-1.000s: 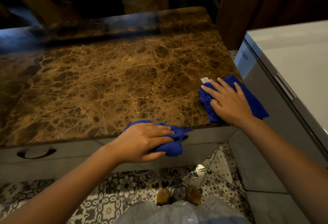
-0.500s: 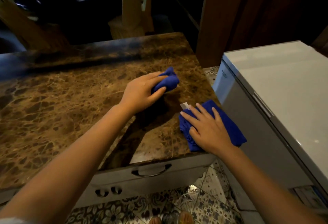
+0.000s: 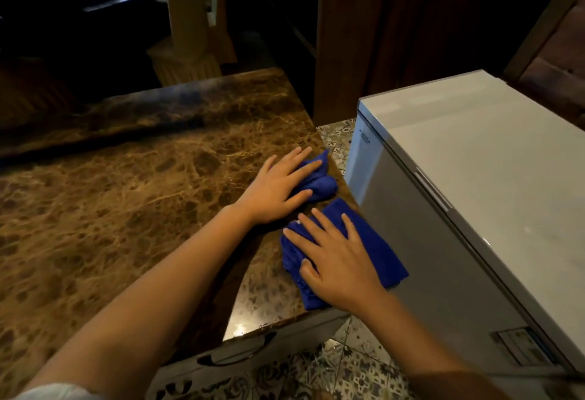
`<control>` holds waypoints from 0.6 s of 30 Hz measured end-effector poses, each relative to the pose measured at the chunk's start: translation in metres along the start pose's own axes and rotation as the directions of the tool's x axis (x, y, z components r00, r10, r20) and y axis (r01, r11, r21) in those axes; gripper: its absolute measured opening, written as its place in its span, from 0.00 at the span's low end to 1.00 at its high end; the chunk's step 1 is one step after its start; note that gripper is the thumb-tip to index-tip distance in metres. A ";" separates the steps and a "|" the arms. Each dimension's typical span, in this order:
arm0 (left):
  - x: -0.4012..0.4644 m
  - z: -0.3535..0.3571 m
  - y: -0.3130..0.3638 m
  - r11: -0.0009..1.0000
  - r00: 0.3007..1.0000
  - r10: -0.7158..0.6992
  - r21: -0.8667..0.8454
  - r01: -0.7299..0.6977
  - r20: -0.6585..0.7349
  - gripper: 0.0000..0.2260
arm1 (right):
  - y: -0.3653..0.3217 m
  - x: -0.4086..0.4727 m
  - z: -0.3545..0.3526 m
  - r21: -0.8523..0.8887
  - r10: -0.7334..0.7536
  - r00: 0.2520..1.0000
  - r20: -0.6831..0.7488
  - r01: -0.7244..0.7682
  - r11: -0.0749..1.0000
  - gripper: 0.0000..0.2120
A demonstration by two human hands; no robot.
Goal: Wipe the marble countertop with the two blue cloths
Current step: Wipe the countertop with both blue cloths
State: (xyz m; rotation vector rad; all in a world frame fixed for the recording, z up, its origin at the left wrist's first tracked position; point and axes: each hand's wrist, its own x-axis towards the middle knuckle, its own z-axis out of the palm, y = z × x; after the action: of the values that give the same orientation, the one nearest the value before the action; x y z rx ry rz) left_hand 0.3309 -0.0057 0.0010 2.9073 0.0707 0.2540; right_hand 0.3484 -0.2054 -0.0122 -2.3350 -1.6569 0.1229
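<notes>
Head camera view, looking down at a person's two bare arms reaching over a brown marble countertop (image 3: 126,203). Both hands are working near the countertop's right edge. The left hand (image 3: 278,186) is pressing flat on a bunched blue cloth (image 3: 319,182), its fingers spread wide and pointing toward the right edge, with the cloth sticking out from under the fingertips. The right hand (image 3: 335,257) is lying palm down on a second blue cloth (image 3: 376,247), fingers spread wide and stretched toward the far side; this cloth is sitting flatter, near the front right corner, with its right part hanging slightly past the edge. The two cloths are lying just beside each other. A white chest freezer (image 3: 474,184) is standing just beside the countertop on the right. Patterned floor tiles (image 3: 357,371) are showing below the front edge.
</notes>
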 end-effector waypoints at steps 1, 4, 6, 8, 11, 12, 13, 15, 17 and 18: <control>-0.004 -0.002 -0.003 1.000 0.999 0.023 0.016 -0.023 -0.026 0.26 | 0.000 0.000 0.000 -0.001 -0.001 1.000 -0.005 0.001 1.000 0.25; -0.015 0.000 -0.009 0.997 0.997 0.072 -0.033 -0.072 0.009 0.25 | 0.000 0.000 0.000 -0.001 0.000 1.000 -0.016 0.000 1.000 0.25; -0.014 0.006 -0.012 0.997 0.997 0.055 -0.057 -0.052 0.057 0.25 | 0.000 0.000 0.000 -0.002 0.002 1.000 -0.016 -0.002 1.000 0.25; -0.008 0.010 -0.015 0.997 0.995 0.071 -0.012 -0.070 0.065 0.25 | 0.000 0.000 0.000 0.006 0.006 1.000 -0.015 -0.005 1.000 0.25; -0.001 0.012 -0.018 0.989 0.986 0.115 0.081 -0.125 0.122 0.27 | -0.001 0.000 -0.001 0.009 0.005 1.000 -0.024 -0.005 1.000 0.25; 0.001 0.013 -0.020 0.986 0.983 0.111 0.106 -0.128 0.147 0.27 | 0.000 0.000 -0.001 0.012 0.005 1.000 -0.027 -0.005 1.000 0.24; 0.002 0.013 -0.020 0.985 0.980 0.087 0.129 -0.111 0.181 0.27 | 0.000 0.000 -0.001 0.016 0.006 1.000 -0.028 -0.006 1.000 0.24; 0.005 0.013 -0.018 0.984 0.972 0.044 0.160 -0.082 0.229 0.26 | -0.001 0.000 -0.002 0.025 0.005 1.000 -0.030 -0.005 1.000 0.24; 0.007 0.013 -0.015 0.982 0.971 0.017 0.178 -0.061 0.238 0.26 | -0.001 0.000 -0.002 0.025 0.010 0.999 -0.030 -0.010 1.000 0.24; 0.008 0.013 -0.014 0.982 0.972 0.012 0.180 -0.056 0.234 0.26 | -0.002 0.000 -0.002 0.024 0.010 0.999 -0.033 -0.009 1.000 0.24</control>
State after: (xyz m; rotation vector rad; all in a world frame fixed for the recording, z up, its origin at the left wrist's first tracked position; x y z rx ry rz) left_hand 0.3404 0.0060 -0.0130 3.1028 0.0062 -0.0950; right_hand 0.3471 -0.2052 -0.0102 -2.3148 -1.6196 0.1047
